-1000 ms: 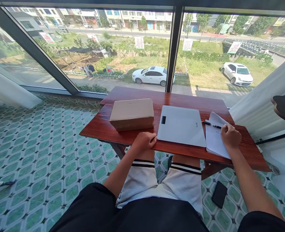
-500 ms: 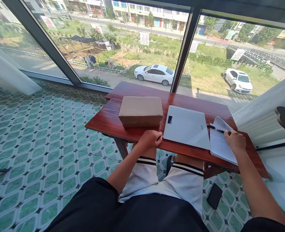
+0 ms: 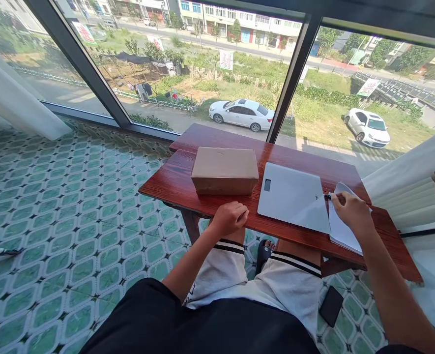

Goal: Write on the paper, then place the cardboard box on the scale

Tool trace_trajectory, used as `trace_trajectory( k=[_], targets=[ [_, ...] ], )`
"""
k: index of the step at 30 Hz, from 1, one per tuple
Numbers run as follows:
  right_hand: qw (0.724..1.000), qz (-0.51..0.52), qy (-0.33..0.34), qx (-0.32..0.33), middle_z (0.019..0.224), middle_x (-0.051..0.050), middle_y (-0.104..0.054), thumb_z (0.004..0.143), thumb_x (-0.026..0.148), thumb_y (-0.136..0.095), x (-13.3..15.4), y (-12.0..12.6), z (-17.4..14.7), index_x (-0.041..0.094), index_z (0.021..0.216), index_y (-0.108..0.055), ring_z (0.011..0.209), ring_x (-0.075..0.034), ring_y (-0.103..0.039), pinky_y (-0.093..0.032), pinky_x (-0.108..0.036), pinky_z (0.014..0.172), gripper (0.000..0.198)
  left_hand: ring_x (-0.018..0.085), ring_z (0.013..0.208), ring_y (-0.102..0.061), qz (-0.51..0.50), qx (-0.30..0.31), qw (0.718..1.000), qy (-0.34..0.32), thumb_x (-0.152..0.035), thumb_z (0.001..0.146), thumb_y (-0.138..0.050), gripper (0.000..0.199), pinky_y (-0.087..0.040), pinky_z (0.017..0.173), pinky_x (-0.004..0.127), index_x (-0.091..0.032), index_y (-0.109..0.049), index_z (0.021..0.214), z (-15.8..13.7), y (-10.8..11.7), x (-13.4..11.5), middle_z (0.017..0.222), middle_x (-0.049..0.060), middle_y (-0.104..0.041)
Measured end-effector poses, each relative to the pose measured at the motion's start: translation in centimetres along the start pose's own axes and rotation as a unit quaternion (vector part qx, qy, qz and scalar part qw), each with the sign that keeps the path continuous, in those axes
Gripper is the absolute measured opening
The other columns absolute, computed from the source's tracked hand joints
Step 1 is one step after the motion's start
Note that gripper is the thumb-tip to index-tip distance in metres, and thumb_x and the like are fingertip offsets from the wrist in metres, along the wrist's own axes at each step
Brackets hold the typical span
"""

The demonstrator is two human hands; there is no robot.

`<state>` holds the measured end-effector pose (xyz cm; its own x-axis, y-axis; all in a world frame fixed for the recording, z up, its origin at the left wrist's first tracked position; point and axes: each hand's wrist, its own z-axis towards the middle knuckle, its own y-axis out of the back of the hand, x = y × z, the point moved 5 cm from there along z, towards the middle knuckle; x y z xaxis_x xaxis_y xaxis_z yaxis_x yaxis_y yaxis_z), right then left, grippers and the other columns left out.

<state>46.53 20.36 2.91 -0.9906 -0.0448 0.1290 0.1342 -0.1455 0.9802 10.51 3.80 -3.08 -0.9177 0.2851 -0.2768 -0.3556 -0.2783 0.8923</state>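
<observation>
I sit at a low red wooden table (image 3: 167, 183) by a large window. My left hand (image 3: 230, 218) rests on the table's near edge with its fingers curled in and nothing in it, just in front of a closed brown cardboard box (image 3: 224, 169). To the right of the box lies a flat white digital scale (image 3: 293, 197). My right hand (image 3: 353, 211) lies on an open notebook (image 3: 344, 235) at the scale's right side. Its fingertips close on a black pen (image 3: 327, 196) that lies across the top of the page.
A black phone (image 3: 331, 306) lies on the green patterned tile floor under the table's right end. A dark sandal (image 3: 263, 250) shows between my knees. White curtains (image 3: 409, 184) hang at the right and far left. Window glass stands right behind the table.
My right hand has slid left and up along the notebook onto the pen. The view has shifted left and slightly closer. My left hand has stayed on the table edge.
</observation>
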Motion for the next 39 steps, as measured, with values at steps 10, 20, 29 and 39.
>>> trace_trajectory(
  k=[10,20,29,39],
  targets=[
    [0.947,0.264,0.183,0.032,0.131,-0.013,-0.061,0.092,0.057,-0.047,15.3,-0.8,-3.6,0.023,0.135,-0.052,0.116,-0.027,-0.062,-0.057,-0.047,0.093,0.055,0.010,0.065,-0.058,-0.037,-0.367,0.919,0.141,-0.026,0.091,-0.054,0.009,-0.048,0.067,0.024,-0.020,-0.052,0.097,-3.0,9.4,5.6,0.078,-0.001,-0.063],
    [0.881,0.420,0.188,0.111,0.159,-0.017,-0.039,0.093,0.060,-0.041,23.3,-2.6,-3.5,0.016,0.159,-0.029,0.143,-0.030,-0.046,-0.047,-0.053,0.115,0.080,0.020,0.120,-0.062,-0.154,-0.318,0.885,0.303,-0.038,0.089,-0.051,0.062,-0.053,0.097,0.035,-0.021,-0.040,0.148,-1.7,11.6,12.0,0.139,0.013,-0.061],
    [0.881,0.407,0.177,0.163,0.165,-0.016,-0.028,0.094,0.062,-0.029,26.8,-5.0,-3.6,0.003,0.160,-0.025,0.156,-0.030,-0.027,-0.022,-0.050,0.132,0.089,0.030,0.137,-0.055,-0.207,-0.165,0.865,0.426,-0.052,0.096,-0.039,0.068,-0.040,0.117,0.047,-0.022,-0.035,0.157,-1.6,8.4,13.2,0.155,0.013,-0.050],
    [0.874,0.423,0.171,0.170,0.160,-0.008,-0.040,0.096,0.060,-0.029,26.7,-4.8,-4.0,0.017,0.162,-0.025,0.145,-0.034,-0.043,-0.036,-0.056,0.122,0.079,0.034,0.150,-0.039,-0.190,-0.152,0.858,0.453,-0.051,0.097,-0.030,0.061,-0.027,0.126,0.055,-0.025,-0.048,0.150,-1.3,8.2,12.8,0.160,0.007,-0.045]
  ],
)
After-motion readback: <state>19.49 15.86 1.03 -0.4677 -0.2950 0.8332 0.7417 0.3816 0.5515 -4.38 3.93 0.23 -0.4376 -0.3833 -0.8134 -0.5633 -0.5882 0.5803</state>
